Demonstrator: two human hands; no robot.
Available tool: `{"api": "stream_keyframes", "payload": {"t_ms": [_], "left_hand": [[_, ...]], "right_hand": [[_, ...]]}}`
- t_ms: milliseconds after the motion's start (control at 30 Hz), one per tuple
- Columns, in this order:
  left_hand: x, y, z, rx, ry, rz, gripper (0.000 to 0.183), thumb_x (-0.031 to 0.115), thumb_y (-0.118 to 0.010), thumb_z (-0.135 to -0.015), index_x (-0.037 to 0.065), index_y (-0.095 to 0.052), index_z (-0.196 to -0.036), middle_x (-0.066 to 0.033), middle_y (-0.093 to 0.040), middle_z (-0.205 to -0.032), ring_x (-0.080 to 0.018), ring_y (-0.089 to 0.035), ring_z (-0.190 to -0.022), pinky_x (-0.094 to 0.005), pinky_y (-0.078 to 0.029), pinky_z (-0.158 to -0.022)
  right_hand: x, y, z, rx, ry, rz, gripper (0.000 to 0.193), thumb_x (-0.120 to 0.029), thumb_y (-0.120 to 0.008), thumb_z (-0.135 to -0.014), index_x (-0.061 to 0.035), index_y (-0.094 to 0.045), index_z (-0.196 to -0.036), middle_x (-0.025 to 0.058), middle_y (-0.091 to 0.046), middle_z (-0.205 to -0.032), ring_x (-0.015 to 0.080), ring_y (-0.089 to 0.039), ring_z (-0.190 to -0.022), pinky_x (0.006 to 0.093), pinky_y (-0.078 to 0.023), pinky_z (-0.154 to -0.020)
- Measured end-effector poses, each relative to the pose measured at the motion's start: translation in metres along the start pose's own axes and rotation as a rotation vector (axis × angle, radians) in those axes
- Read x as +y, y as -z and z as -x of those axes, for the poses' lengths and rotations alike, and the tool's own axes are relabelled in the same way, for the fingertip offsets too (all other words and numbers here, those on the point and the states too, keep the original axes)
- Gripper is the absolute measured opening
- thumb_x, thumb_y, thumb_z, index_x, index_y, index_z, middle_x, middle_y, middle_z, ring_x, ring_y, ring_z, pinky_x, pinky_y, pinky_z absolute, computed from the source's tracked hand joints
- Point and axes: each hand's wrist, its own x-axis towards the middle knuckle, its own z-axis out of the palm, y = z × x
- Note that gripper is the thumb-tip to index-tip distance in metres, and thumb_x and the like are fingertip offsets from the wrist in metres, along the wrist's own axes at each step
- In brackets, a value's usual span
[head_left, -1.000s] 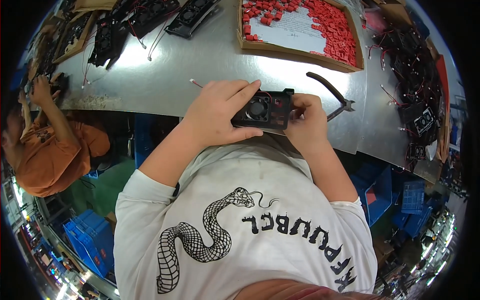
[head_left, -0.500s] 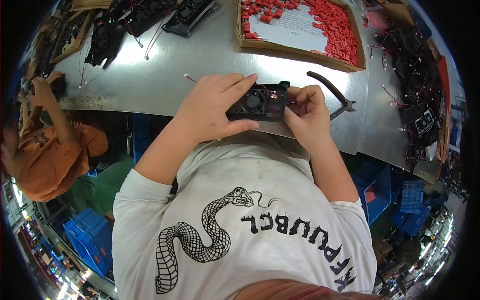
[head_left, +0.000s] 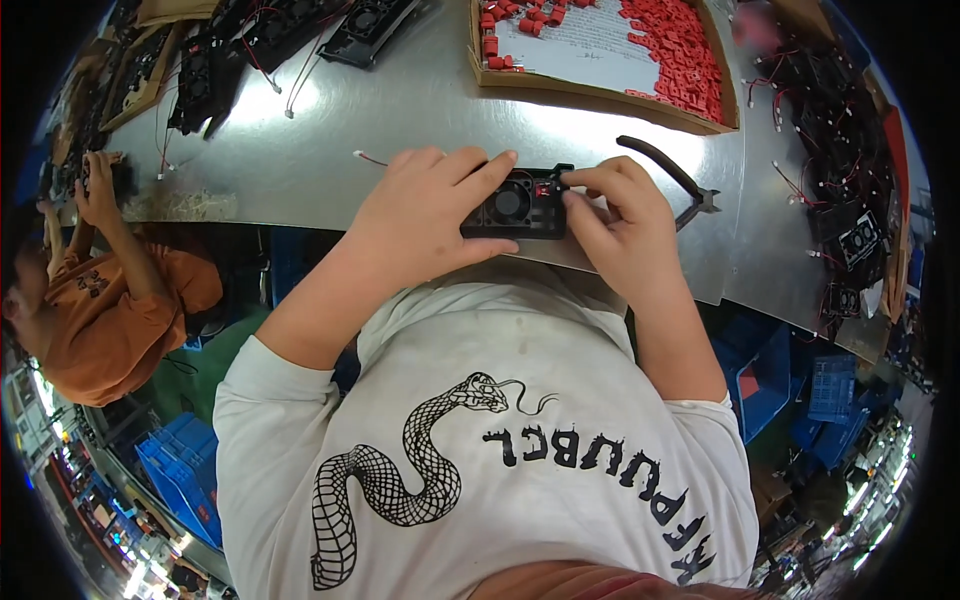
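A black plastic fan housing (head_left: 548, 222) with a small round fan (head_left: 512, 201) lies near the front edge of the metal table. My left hand (head_left: 420, 210) is closed over its left end, thumb along the near side and fingers along the far side. A small red piece (head_left: 543, 189) sits in the housing, right of the fan. At the right end, my right hand (head_left: 630, 215) has thumb and forefinger pinched against the housing's edge; what lies between the fingertips is hidden. A wire with a white plug (head_left: 360, 154) sticks out beyond my left hand.
Pliers with dark handles (head_left: 668, 172) lie right of my right hand. A cardboard tray (head_left: 600, 102) of small red parts stands behind. More fan housings (head_left: 365, 30) lie at the far left, others with wires (head_left: 840, 200) at right. A co-worker in orange (head_left: 125, 320) works at left.
My right hand's fingertips have moved up from beside the housing's right end onto its edge near the red piece. My left hand keeps its hold.
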Motion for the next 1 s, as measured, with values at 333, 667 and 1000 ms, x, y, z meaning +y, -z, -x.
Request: {"api": "stream_keyframes", "payload": {"t_ms": [333, 667, 1000], "left_hand": [[0.012, -0.003, -0.010, 0.023, 0.021, -0.058, 0.079, 0.051, -0.081, -0.076, 0.012, -0.057, -0.141, -0.0052, -0.061, -0.114, -0.0269, -0.060, -0.096, -0.0410, -0.046, -0.090], [0.015, -0.007, -0.006, 0.085, 0.005, -0.039, 0.079, 0.049, -0.081, -0.076, 0.012, -0.056, -0.141, -0.0080, -0.062, -0.112, -0.0288, -0.061, -0.094, -0.0415, -0.047, -0.087], [0.015, -0.002, -0.006, 0.026, 0.070, -0.005, 0.077, 0.051, -0.080, -0.078, 0.012, -0.057, -0.140, -0.0088, -0.062, -0.111, -0.0298, -0.062, -0.097, -0.0421, -0.047, -0.089]], "right_hand": [[-0.017, 0.001, -0.014, -0.154, -0.099, 0.177, 0.020, -0.007, -0.072, -0.086, -0.0021, -0.076, -0.105, 0.0106, -0.064, -0.088, 0.0233, -0.064, -0.074, 0.0339, -0.051, -0.068], [0.088, 0.077, -0.117, 0.083, -0.025, 0.640, 0.026, -0.021, -0.070, -0.089, -0.0056, -0.075, -0.108, 0.0182, -0.069, -0.105, 0.0354, -0.067, -0.092, 0.0427, -0.054, -0.086], [0.099, 0.077, -0.142, -0.238, 0.022, 0.570, 0.025, -0.018, -0.070, -0.089, -0.0040, -0.076, -0.110, 0.0142, -0.068, -0.112, 0.0346, -0.065, -0.104, 0.0417, -0.051, -0.095]]}}
